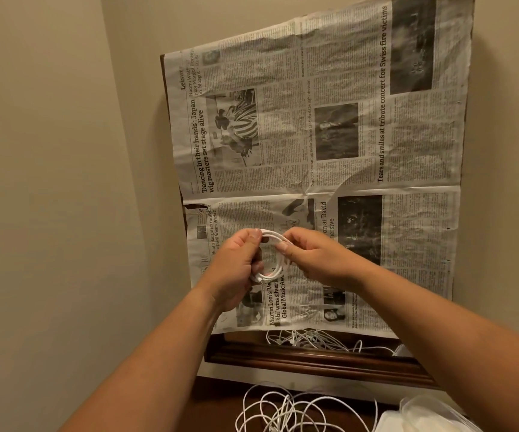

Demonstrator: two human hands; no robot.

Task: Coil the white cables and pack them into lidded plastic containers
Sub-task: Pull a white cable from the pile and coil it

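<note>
Left hand (236, 266) grips the left side of a small white coil (272, 236), held upright in front of newspaper (314, 135). Right hand (314, 257) pinches its upper right edge. Fingers hide the cable ends. Loose cables (283, 413) lie below. The containers (423, 416), cut off at lower right, look nearer the right hand.

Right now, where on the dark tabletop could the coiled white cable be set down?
Only a narrow bare strip of dark tabletop shows, bordered by the wall on the left, the wooden frame behind and the loose white cables to the right. Past those, the plastic containers crowd the right corner.
</note>
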